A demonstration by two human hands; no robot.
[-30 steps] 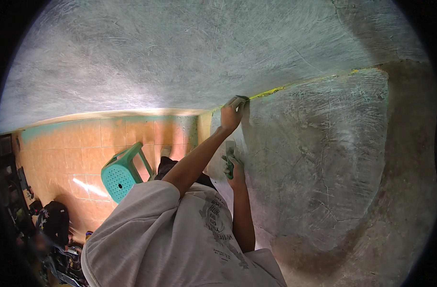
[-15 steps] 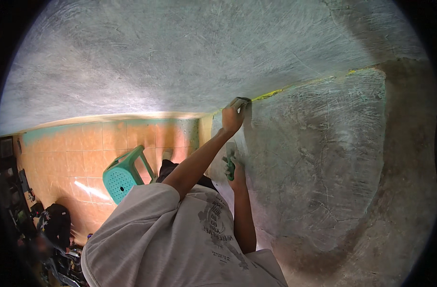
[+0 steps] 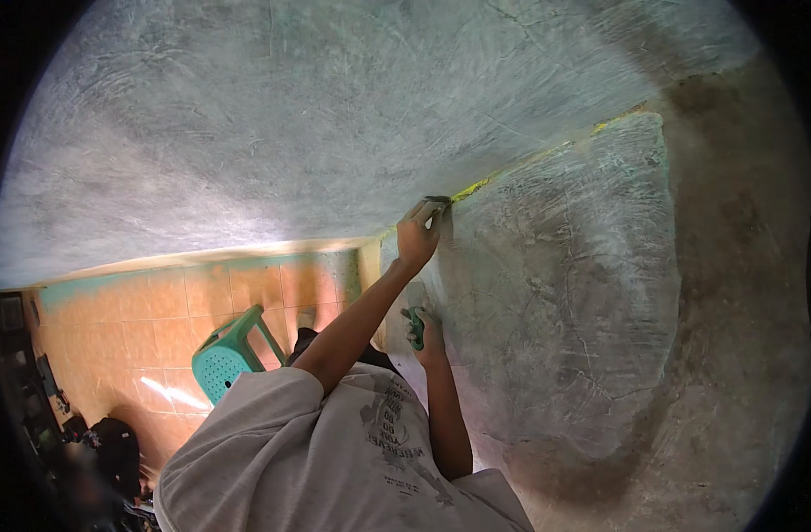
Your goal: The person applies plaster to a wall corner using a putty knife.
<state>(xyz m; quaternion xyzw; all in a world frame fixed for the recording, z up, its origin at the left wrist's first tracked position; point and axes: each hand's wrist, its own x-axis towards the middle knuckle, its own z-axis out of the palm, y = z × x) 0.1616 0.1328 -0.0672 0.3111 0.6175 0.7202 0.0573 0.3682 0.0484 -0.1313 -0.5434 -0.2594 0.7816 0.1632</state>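
My left hand (image 3: 419,238) reaches up to the seam where two grey plastered wall faces meet. Its fingers pinch a thin, dark flat piece (image 3: 437,199) against that seam, just beside a yellow strip (image 3: 473,189) running along it. Lower down, my right hand (image 3: 429,337) is closed around the green handle (image 3: 416,326) of a trowel. The trowel's grey blade (image 3: 415,292) points away from me, close to the lower wall face (image 3: 547,293); I cannot tell whether it touches. The pinched piece's exact kind is unclear.
A green plastic stool (image 3: 225,362) stands on the orange tiled floor (image 3: 148,328) to my left. Dark clutter (image 3: 113,448) sits at the far lower left, partly blurred. A rough brown-grey wall band (image 3: 733,213) borders the lighter patch on the right.
The whole view has tilted, so the walls and stool sit differently in it. My left hand stays at nearly the same spot on the seam, its dark piece turned slightly. My right hand keeps the trowel.
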